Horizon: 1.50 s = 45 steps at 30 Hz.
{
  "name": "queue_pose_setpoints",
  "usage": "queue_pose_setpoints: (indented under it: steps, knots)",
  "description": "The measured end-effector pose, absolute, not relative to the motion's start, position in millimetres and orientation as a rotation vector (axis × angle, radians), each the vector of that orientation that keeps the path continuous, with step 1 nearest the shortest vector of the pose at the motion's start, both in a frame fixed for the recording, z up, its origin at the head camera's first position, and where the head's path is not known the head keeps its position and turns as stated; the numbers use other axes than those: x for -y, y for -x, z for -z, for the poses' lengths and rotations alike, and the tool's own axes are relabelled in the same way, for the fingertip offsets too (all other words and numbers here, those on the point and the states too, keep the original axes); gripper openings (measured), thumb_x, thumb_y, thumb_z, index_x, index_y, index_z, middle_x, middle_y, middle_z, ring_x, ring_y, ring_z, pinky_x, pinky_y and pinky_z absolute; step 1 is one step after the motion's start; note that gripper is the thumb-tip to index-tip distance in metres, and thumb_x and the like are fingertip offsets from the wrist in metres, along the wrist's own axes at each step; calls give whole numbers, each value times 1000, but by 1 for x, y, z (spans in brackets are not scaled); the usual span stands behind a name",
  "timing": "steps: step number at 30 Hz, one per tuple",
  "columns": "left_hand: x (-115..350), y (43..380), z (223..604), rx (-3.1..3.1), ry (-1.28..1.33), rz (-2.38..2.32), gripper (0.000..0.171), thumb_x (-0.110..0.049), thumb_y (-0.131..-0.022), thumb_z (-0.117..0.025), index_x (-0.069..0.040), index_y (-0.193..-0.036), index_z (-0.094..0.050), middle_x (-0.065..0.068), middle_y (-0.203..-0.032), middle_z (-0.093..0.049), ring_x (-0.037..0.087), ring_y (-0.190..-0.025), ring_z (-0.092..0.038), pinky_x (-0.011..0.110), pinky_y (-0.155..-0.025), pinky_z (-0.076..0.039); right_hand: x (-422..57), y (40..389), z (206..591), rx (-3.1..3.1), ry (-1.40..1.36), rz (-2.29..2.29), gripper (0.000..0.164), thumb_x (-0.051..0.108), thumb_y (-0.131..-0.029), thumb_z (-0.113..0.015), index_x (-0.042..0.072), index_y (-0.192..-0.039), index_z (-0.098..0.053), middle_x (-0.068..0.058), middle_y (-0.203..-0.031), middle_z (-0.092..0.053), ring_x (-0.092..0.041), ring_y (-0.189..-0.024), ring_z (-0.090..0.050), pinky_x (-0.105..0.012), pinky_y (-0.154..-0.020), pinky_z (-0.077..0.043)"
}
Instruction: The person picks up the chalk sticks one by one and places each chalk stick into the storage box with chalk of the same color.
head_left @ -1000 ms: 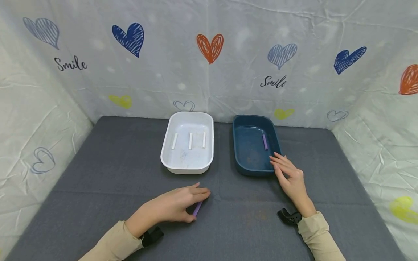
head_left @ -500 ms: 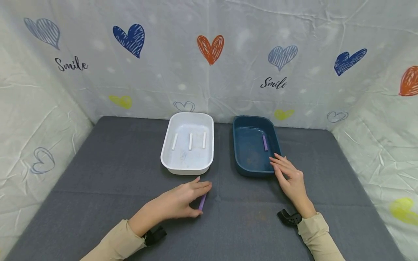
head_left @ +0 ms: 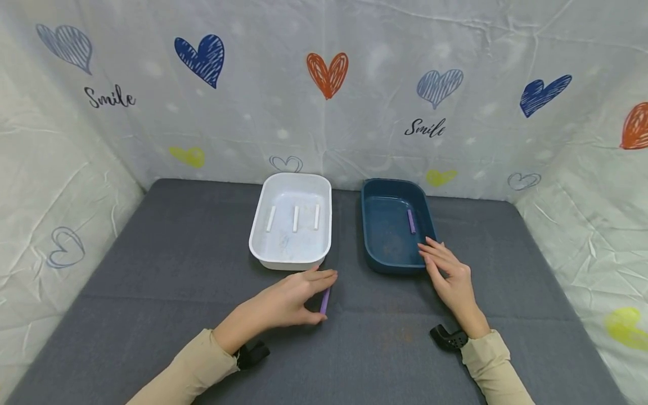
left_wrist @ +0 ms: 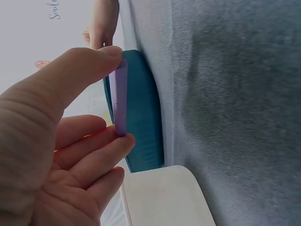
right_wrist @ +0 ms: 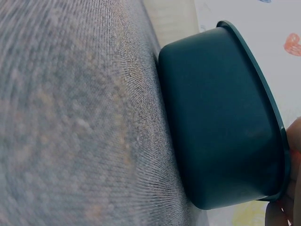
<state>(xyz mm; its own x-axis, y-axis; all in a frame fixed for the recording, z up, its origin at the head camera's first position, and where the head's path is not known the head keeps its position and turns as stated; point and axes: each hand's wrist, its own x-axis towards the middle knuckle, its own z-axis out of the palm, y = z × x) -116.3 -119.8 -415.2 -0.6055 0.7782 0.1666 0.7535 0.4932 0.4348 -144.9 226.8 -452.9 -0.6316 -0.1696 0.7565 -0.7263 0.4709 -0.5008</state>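
My left hand (head_left: 293, 301) pinches a purple chalk stick (head_left: 325, 301) between thumb and fingertips, just in front of the white tray (head_left: 293, 265). The left wrist view shows that chalk (left_wrist: 120, 96) spanning from the thumb tip to the fingertips. Three white chalk sticks (head_left: 296, 219) lie spaced apart in the white tray. To its right stands a dark blue tray (head_left: 372, 256) with another purple chalk stick (head_left: 411, 221) inside. My right hand (head_left: 452, 275) holds the blue tray's near right corner at the rim; in the right wrist view only parts of its fingers (right_wrist: 294, 136) show.
A grey cloth (head_left: 167, 264) covers the table under both trays. Behind the trays rises a white curtain (head_left: 374, 90) printed with hearts, which also lines both sides. A gap of bare cloth separates the two trays.
My left hand has moved to the right and away from me with the purple chalk, coming up close to the white tray's front. The right hand stays at the blue tray.
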Motion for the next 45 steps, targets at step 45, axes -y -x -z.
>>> queue_pose_setpoints:
  steps: [45]
  knots:
    - [66,162,389,-2739,-1253,-914,68,-20,-83,-82,9,-138,-53,23,-142,-52,33,-134,-48,44,-114,-29,-227,145,454,2085,-726,-1151,26,-27,-77,-63,-16,-98,-72,-31,-104,-69,-56,-108,-58,-34,-114,-33]
